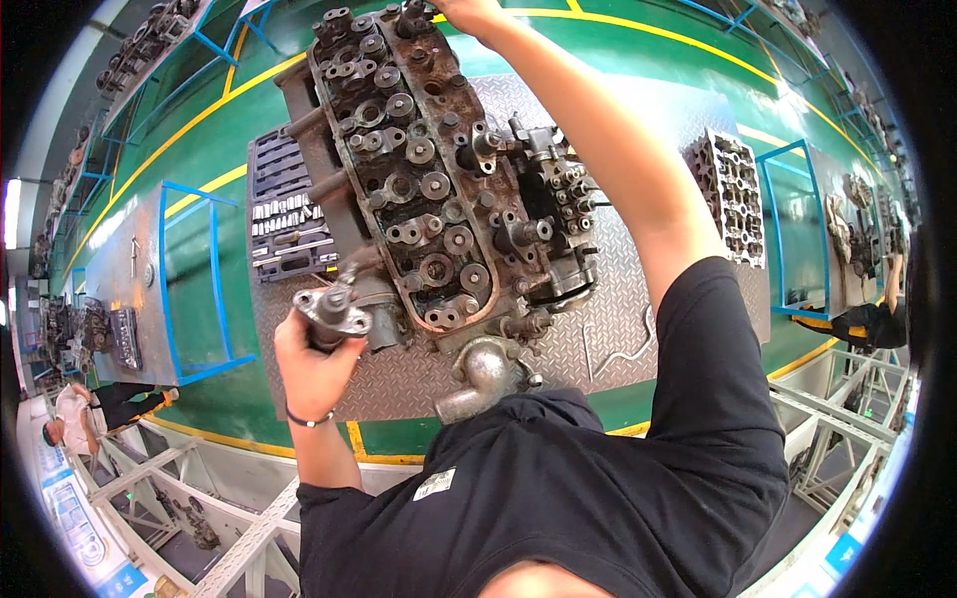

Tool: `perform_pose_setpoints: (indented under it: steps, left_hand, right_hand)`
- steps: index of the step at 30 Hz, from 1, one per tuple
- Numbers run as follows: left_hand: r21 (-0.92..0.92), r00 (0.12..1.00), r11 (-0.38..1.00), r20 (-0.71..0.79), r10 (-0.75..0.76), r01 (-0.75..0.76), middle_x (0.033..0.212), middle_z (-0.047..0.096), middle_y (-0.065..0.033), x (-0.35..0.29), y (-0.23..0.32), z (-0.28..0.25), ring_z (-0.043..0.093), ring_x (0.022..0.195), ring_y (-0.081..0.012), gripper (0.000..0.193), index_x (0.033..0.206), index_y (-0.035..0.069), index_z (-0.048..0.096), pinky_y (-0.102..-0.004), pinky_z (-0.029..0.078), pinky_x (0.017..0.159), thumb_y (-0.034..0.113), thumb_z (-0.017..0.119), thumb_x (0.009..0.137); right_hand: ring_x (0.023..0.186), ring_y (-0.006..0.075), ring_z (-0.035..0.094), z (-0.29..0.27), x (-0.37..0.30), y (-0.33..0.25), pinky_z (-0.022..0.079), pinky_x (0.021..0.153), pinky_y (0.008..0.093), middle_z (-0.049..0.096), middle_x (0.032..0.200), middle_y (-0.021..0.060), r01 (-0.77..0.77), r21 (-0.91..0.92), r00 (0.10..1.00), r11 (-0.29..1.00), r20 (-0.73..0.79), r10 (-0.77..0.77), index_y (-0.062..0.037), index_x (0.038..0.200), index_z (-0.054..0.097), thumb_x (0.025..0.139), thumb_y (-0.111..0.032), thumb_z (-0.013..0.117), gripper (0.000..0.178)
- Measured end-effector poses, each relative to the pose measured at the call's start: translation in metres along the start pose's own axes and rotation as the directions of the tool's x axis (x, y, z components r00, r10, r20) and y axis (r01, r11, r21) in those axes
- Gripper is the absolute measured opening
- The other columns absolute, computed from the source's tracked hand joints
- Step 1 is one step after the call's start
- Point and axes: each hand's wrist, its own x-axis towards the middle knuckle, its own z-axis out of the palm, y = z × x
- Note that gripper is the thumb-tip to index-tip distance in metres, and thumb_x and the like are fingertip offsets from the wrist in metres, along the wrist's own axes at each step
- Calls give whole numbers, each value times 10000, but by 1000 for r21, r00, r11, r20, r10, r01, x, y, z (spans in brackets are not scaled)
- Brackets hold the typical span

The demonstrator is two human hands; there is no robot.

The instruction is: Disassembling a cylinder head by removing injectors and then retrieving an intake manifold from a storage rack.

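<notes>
My left hand (316, 364) holds a dark fuel injector (334, 311) with a two-holed flange, raised beside the near left corner of a large, oily engine (424, 184). Its fingers are closed around the injector's body. My right arm stretches over the engine to its far end. There my right hand (472, 14) is cut off by the upper picture edge, close to another injector (414, 22); whether its fingers grip that part is hidden. Two similar injectors, a middle one (483, 145) and a nearer one (525, 233), stand in the engine's right side. Rocker parts and valve springs (420, 150) line its top.
The engine lies on a metal tread-plate table (618, 344). A socket tool case (284, 214) sits left of it, a bare cylinder head (736, 199) to the right. A bent metal pipe (633, 349) lies near the front. Blue-framed benches (209, 279) and other people stand farther off.
</notes>
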Motion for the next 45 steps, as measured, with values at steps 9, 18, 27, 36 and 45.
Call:
perform_pose_setpoints:
  steps: [9,18,27,36,45]
  left_hand:
    - [-61,928,959,-244,-283,276,942,673,-29,-30,-70,-57,602,811,-82,270,1076,-12,648,-238,491,740,14,747,826]
    - [-49,945,984,-272,-179,172,765,565,10,-34,-97,-57,415,492,-32,217,1081,6,615,-200,302,431,13,692,879]
    - [-186,917,942,-238,-320,280,854,619,1,-20,-91,-44,529,694,-45,226,1064,-8,639,-193,411,600,2,713,851]
    - [-92,946,971,-221,-237,222,953,665,-33,-9,-69,-46,583,803,-77,276,1086,-18,630,-232,480,729,5,733,830]
    - [-122,998,991,19,-59,61,972,679,-39,0,-1,-39,615,836,-88,398,1095,0,605,-262,510,740,14,802,750]
  right_hand:
    - [927,152,617,3,-12,15,467,824,306,693,1032,34,-430,607,903,668,290,318,-66,1082,702,917,-412,698,383]
    - [928,214,691,24,-21,22,593,800,410,706,1040,85,-449,829,889,333,377,259,-38,1152,647,1030,-307,520,321]
    - [839,195,691,27,-20,14,594,718,367,703,965,95,-381,812,907,443,235,350,-5,1120,649,1024,-247,534,285]
    - [918,185,667,26,-17,19,552,781,335,702,1053,102,-336,725,919,600,115,376,19,1147,663,974,-311,635,374]
    - [869,197,670,-6,-109,-142,528,770,332,703,978,117,176,114,971,978,145,-192,-17,1119,674,946,-275,648,312]
